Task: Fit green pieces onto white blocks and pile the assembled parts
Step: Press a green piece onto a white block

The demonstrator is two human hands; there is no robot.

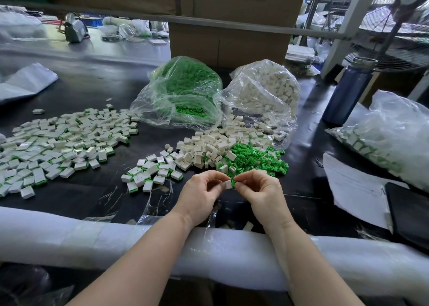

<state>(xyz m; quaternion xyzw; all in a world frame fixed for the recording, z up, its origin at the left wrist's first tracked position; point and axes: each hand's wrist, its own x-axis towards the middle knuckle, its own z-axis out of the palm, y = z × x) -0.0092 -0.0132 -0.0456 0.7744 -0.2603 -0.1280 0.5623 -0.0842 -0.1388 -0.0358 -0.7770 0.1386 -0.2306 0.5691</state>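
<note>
Logging, left to right, I am seeing a broad spread of assembled parts [62, 140], boxy matte white with green edges, lying on the dark table [92, 92]. A clear crinkled bag [181, 94] is holding green pieces [185, 78]; beside it a second clear bag [262, 96] is spilling white blocks [213, 143] onto loose green pieces [255, 159]. Low centre, my left hand [199, 194] is pinching a small white block [228, 184]; my right hand [262, 189] is pinching a green piece [235, 182] against it. Further right, a dark blue cylindrical bottle [348, 89] is standing, and another bag [392, 138] is holding assembled parts.
</note>
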